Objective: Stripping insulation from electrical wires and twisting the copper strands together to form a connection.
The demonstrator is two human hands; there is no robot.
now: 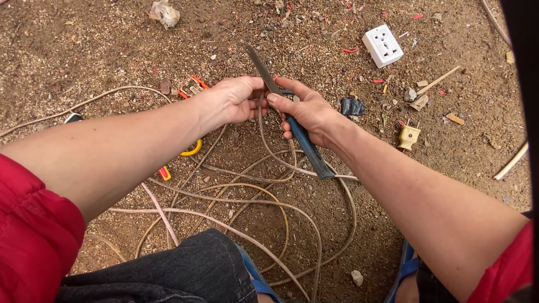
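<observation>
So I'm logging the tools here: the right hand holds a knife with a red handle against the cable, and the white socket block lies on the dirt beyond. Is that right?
Not quite: in the head view the knife in the right hand has a dark blue handle, not red. It does meet the cable held by the left hand, and the white socket block lies on the dirt beyond.

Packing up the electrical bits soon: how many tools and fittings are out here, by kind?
Blue-handled knife, in right hand: 1
White square socket block: 1
Yellowish plug: 1
Orange-handled pliers, by left hand: 1
Total: 4
</observation>
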